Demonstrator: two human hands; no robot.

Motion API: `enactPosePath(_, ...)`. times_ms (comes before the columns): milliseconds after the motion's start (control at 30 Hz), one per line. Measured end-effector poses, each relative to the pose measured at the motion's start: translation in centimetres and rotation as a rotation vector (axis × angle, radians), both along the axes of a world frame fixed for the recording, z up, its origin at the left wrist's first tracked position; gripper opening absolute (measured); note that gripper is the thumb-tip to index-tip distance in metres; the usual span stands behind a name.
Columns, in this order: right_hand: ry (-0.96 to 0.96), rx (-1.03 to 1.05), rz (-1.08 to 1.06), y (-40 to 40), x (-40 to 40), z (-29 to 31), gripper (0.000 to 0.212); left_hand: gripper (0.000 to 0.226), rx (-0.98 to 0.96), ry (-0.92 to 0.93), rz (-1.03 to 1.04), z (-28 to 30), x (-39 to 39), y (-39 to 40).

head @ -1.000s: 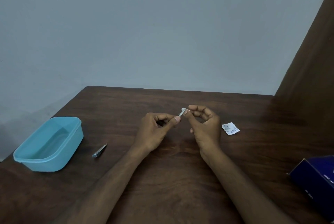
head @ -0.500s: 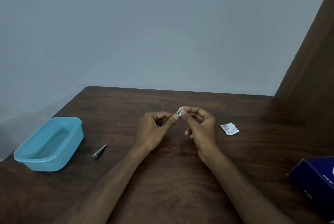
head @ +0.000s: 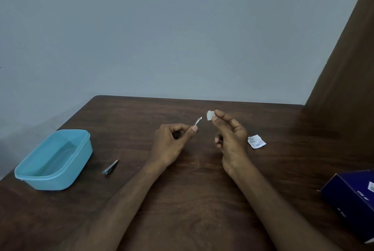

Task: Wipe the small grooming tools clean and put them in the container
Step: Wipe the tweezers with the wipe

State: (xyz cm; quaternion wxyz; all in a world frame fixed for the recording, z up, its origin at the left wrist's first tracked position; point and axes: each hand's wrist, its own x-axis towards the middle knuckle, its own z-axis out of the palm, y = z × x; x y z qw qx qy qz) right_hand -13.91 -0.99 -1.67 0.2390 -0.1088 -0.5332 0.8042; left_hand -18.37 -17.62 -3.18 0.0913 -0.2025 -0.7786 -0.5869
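1. Tweezers [head: 197,121] were pinched at their near end by the left hand [head: 172,145], above the table [head: 182,200].
2. The right hand [head: 228,139] pinched the wipe [head: 210,115]; half a second earlier wipe and tweezers touched, now they were apart, so wiping looked finished.
3. The tub [head: 53,159] at left held nothing visible; a clipper [head: 111,167] lay beside it, unwiped perhaps.
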Motion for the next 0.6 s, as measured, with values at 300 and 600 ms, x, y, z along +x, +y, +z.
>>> enactPosePath(300,-0.021,0.307,0.033,-1.1,0.3,-0.6,0.013,0.011,-0.049,0.036,-0.035,0.1,0.0,-0.2)
enactPosePath(600,-0.028,0.127,-0.077,-0.2,-0.3,-0.6,0.009,0.007,0.030,0.033,0.112,-0.1,-0.4,0.0)
